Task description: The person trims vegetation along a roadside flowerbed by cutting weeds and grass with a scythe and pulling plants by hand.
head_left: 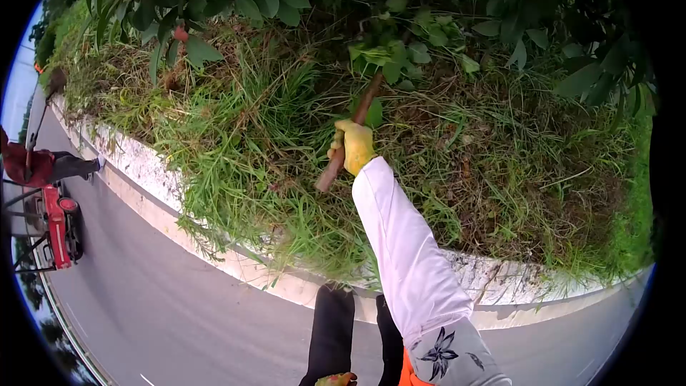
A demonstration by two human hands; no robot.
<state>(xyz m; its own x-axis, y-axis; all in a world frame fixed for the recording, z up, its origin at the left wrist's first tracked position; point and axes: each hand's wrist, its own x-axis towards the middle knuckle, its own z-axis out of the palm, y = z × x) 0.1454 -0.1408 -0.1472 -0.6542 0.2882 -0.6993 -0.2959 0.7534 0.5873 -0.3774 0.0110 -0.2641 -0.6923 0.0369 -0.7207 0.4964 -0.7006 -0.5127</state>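
The yellow-gloved right hand [355,145], at the frame's centre, is closed around a wooden handle [369,98] slanting up into leaves [391,61]. Grass [243,114] surrounds it. The left hand [336,380], cut off at the bottom edge: cannot tell its state. Road [186,314] fills the lower left.

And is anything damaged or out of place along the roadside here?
Mildly: the kerb's white surface looks blotchy and worn, and loose-looking grass hangs over its edge towards the road. Nothing else stands out.
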